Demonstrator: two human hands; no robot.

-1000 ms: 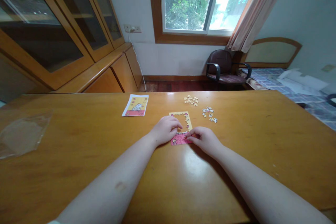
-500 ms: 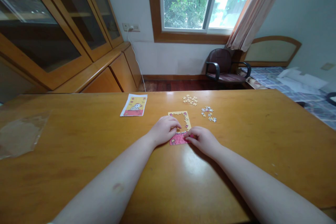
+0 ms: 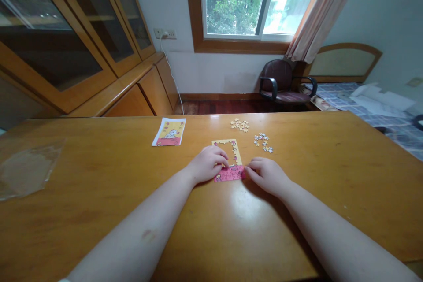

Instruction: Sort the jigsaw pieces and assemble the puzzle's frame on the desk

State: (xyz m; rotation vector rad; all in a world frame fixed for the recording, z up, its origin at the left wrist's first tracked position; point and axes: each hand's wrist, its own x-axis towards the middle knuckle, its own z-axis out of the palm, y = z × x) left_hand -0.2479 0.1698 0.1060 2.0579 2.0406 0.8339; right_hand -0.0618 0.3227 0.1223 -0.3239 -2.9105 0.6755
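Observation:
A partly assembled jigsaw puzzle (image 3: 230,173) lies flat on the table, with a yellow border around an open middle and a pink strip along its near side. My left hand (image 3: 208,164) rests over the left edge, its fingers spread and bent onto the pink strip. At the right edge of that strip, my right hand (image 3: 267,175) touches the corner with its fingertips; thumb and forefinger are slightly apart, with no piece visible between them. Beyond the puzzle are loose yellow pieces (image 3: 239,125) and a second group of whitish pieces (image 3: 261,137).
A picture card (image 3: 170,132) showing a white animal on yellow and pink lies at the back left of the table (image 3: 109,163). Clear plastic wrapping (image 3: 28,169) is at the far left. A brown office chair (image 3: 279,81) stands beyond the table, beside a bed.
My right hand has slid right, from on top of the pink strip to its right edge, uncovering more of the strip. My left hand has stayed about where it was.

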